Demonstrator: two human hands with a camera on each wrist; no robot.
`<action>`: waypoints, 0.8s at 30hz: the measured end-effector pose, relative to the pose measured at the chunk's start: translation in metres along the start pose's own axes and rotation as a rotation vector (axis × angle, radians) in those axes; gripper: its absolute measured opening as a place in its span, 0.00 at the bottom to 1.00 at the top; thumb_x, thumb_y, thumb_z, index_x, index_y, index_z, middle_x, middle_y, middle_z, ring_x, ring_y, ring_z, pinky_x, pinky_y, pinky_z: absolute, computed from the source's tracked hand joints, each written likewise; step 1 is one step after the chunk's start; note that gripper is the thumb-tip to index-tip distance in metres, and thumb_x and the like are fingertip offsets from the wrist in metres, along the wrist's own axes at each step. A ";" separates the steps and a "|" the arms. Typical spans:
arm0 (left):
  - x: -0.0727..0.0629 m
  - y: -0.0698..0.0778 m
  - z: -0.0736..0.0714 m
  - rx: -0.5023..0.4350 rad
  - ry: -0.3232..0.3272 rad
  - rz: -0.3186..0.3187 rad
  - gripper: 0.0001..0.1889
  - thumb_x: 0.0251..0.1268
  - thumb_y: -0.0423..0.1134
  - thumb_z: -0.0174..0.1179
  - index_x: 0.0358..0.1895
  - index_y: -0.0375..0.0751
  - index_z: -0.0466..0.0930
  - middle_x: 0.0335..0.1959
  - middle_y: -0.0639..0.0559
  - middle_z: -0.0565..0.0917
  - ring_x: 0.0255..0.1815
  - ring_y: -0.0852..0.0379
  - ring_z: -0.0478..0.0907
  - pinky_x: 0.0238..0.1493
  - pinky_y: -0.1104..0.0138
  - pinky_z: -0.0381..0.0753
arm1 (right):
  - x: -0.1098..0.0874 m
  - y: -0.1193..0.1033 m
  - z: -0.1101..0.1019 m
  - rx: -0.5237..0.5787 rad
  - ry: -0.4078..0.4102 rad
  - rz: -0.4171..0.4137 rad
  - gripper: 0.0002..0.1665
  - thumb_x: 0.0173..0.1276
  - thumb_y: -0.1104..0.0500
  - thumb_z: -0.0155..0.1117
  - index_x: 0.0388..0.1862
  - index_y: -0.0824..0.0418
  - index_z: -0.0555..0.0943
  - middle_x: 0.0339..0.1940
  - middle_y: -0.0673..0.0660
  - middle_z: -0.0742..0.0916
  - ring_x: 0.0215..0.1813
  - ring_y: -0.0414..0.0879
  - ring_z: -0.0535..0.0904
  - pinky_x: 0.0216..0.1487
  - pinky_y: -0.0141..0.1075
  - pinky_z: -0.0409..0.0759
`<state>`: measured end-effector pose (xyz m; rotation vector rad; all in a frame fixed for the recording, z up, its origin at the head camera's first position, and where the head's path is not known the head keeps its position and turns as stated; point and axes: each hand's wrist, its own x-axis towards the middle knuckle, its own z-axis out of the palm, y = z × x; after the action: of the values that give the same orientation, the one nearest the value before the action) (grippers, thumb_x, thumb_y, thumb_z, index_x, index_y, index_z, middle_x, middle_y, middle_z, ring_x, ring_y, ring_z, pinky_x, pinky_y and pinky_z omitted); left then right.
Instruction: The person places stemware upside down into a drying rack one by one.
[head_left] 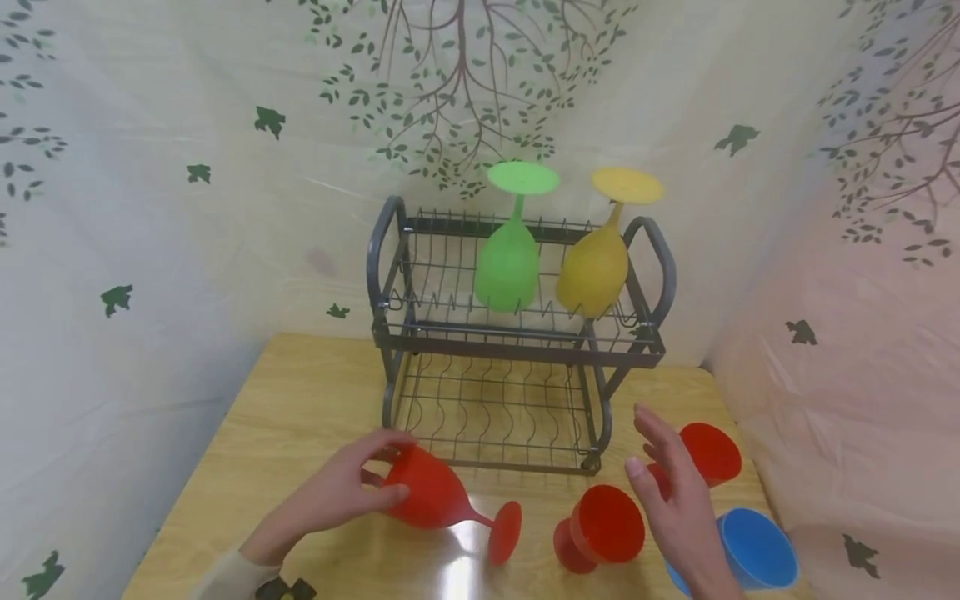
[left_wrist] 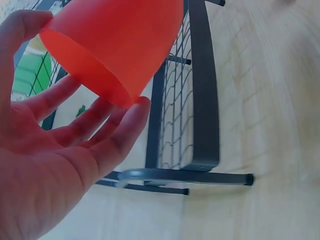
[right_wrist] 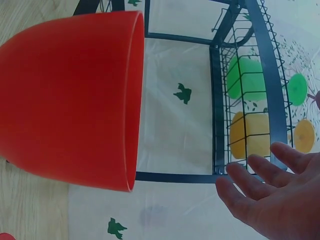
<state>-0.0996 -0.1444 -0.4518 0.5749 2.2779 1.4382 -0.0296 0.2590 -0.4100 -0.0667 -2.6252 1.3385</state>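
My left hand (head_left: 358,485) holds a red plastic wine glass (head_left: 429,493) by its bowl, fingers and thumb at the rim. The glass is tipped on its side over the table, its stem and round foot toward the right. In the left wrist view, the fingertips and thumb of the left hand (left_wrist: 60,145) pinch the rim of the red bowl (left_wrist: 120,45). My right hand (head_left: 678,512) holds nothing, its fingers spread and slightly bent. It hovers between a short red cup (head_left: 611,527) and another red cup (head_left: 712,454), partly covering the second.
A dark two-tier dish rack (head_left: 517,357) stands at the back of the wooden table (head_left: 300,400). Upside down on its upper tier are a green wine glass (head_left: 507,267) and a yellow wine glass (head_left: 594,271). Blue cups (head_left: 759,550) stand at the right front.
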 end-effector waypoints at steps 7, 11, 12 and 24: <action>-0.011 -0.024 0.004 -0.225 0.007 -0.005 0.28 0.72 0.40 0.65 0.72 0.41 0.70 0.69 0.38 0.75 0.65 0.35 0.75 0.52 0.63 0.86 | -0.003 -0.003 0.004 -0.025 -0.004 0.001 0.36 0.80 0.47 0.58 0.83 0.46 0.61 0.79 0.55 0.71 0.72 0.60 0.71 0.61 0.42 0.81; -0.015 -0.036 0.013 -0.351 0.010 0.005 0.28 0.76 0.36 0.60 0.75 0.37 0.66 0.71 0.32 0.71 0.65 0.36 0.77 0.57 0.63 0.84 | -0.005 -0.003 0.007 -0.016 -0.007 -0.018 0.35 0.81 0.51 0.58 0.82 0.48 0.62 0.78 0.55 0.72 0.72 0.58 0.71 0.58 0.22 0.72; -0.017 -0.038 0.015 -0.380 0.010 -0.002 0.28 0.77 0.36 0.59 0.76 0.36 0.65 0.72 0.31 0.70 0.65 0.37 0.77 0.58 0.63 0.83 | -0.005 -0.003 0.008 -0.008 -0.008 -0.023 0.34 0.81 0.52 0.58 0.82 0.48 0.62 0.78 0.56 0.72 0.72 0.58 0.71 0.57 0.20 0.71; -0.028 -0.051 0.026 -0.711 0.041 -0.031 0.24 0.82 0.38 0.49 0.76 0.42 0.65 0.69 0.45 0.77 0.62 0.46 0.81 0.61 0.55 0.82 | -0.012 -0.010 0.015 0.081 -0.029 -0.003 0.32 0.83 0.54 0.55 0.82 0.45 0.62 0.78 0.49 0.72 0.73 0.38 0.68 0.62 0.19 0.68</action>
<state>-0.0695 -0.1591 -0.5060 0.2802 1.6095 2.0877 -0.0207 0.2394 -0.4127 -0.0316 -2.5898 1.4542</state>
